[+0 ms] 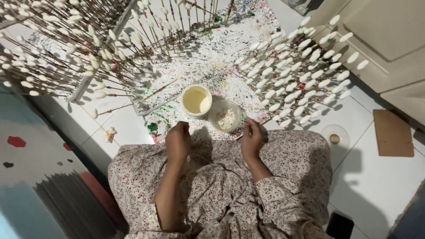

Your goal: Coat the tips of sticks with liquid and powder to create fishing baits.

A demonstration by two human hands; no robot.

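My left hand [178,142] rests over my lap in floral cloth, fingers curled in; what it holds is hidden. My right hand [252,138] is raised beside it, fingers pinched on something small that I cannot make out. Just beyond the hands stand a white tub of cream-coloured liquid [196,101] and a shallower bowl of small white pieces [225,117], on a paint-spattered sheet [208,53].
Racks of thin sticks tipped with white oval pieces fan out at the left [66,48], the back [177,17] and the right [301,75]. A small clear lid [335,136] and a brown cardboard piece [392,132] lie on the white tiled floor at right.
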